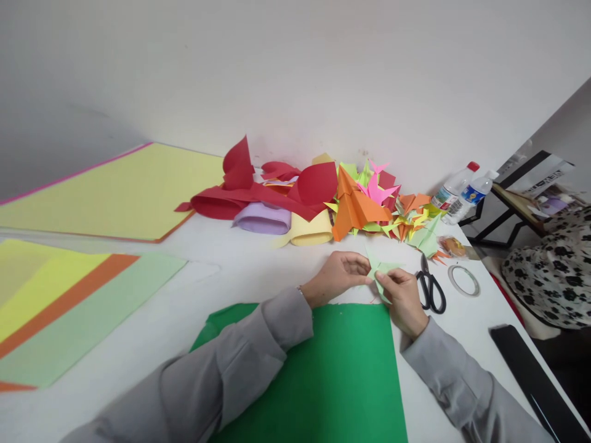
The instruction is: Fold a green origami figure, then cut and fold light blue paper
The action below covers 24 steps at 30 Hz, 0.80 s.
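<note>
Paper (379, 268) in pale green, folded small and pointy, is what we've got between our hands, just beyond the far edge of a big dark green sheet (337, 375) on the white table (258, 267). Our right hand (401, 300) has it pinched, thumb on top and the fingers curled in underneath. Our left hand (336, 275) comes in from the other side with its fingers bent and the tips right at the paper's left edge; we honestly can't tell if they're gripping or just touching. Gray sleeves (286, 314) on both arms.

Just right of our right hand we've got black-handled scissors (433, 292), then a tape roll (476, 288) lying flat. Against the wall (277, 74) is a colorful heap: red paper cutouts (226, 203), a lilac paper loop (264, 220) next to a pale yellow paper loop (313, 232), an orange paper plane (353, 209) and a pink origami crane (378, 189). Two plastic bottles (473, 194) lean to the right of that, one red cap, one white.

Over on our left, a yellow sheet (74, 264), an orange one and a pale green one overlap, with a large light yellow panel (106, 194) behind them. Near the right edge there's a long black object (530, 372) we can't identify, plus some black-and-white floral fabric (545, 271) past the table.
</note>
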Each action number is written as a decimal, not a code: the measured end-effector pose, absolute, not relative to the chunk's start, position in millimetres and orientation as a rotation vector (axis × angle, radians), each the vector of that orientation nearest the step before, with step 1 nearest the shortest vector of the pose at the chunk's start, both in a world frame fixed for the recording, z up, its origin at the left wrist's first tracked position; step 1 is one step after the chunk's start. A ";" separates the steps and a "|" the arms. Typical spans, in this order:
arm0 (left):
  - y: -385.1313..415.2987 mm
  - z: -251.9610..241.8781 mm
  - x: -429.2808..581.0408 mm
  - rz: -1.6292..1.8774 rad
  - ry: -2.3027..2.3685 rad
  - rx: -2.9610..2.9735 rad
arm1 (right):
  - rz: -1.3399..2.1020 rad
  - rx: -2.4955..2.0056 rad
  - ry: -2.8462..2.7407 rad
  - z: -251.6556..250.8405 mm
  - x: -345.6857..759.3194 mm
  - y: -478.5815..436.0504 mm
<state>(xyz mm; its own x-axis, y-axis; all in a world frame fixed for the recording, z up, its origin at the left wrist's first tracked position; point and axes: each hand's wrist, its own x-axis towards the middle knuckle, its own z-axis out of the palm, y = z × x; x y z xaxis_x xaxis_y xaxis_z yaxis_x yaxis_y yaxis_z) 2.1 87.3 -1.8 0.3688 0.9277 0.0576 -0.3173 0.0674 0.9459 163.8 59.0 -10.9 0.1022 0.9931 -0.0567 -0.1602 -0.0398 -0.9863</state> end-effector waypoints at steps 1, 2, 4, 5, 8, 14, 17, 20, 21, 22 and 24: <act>87.3 -1.6 2.0 1.062 0.691 1.124 | 1.229 -1.182 -0.997 -10.1 163.6 59.0; 87.4 -1.4 1.9 1.062 0.685 1.127 | 1.220 -1.189 -1.002 -9.2 163.2 59.1; 87.6 -1.2 1.8 1.059 0.683 1.134 | 1.211 -1.207 -1.013 -7.6 162.2 59.4; 87.8 -1.1 1.8 1.062 0.691 1.140 | 1.212 -1.212 -1.020 -7.2 162.0 59.5; 88.2 -1.3 2.0 1.059 0.735 1.167 | 1.245 -1.213 -1.024 -8.0 162.9 60.0; 88.8 -0.8 2.1 1.075 0.787 1.192 | 1.306 -1.179 -1.046 -13.4 167.1 61.3; 88.5 0.6 1.7 1.083 0.793 1.217 | 1.278 -1.186 -1.052 -14.8 167.2 61.6; 88.0 1.3 1.4 1.082 0.774 1.212 | 1.267 -1.184 -1.034 -15.1 166.4 61.5; 87.8 1.3 1.4 1.079 0.767 1.204 | 1.263 -1.182 -1.025 -14.8 166.0 61.4; 87.6 1.2 1.4 1.070 0.762 1.198 | 1.257 -1.180 -1.014 -14.3 165.6 61.3; 87.3 0.8 1.6 1.044 0.760 1.196 | 1.247 -1.184 -0.981 -13.1 164.8 61.2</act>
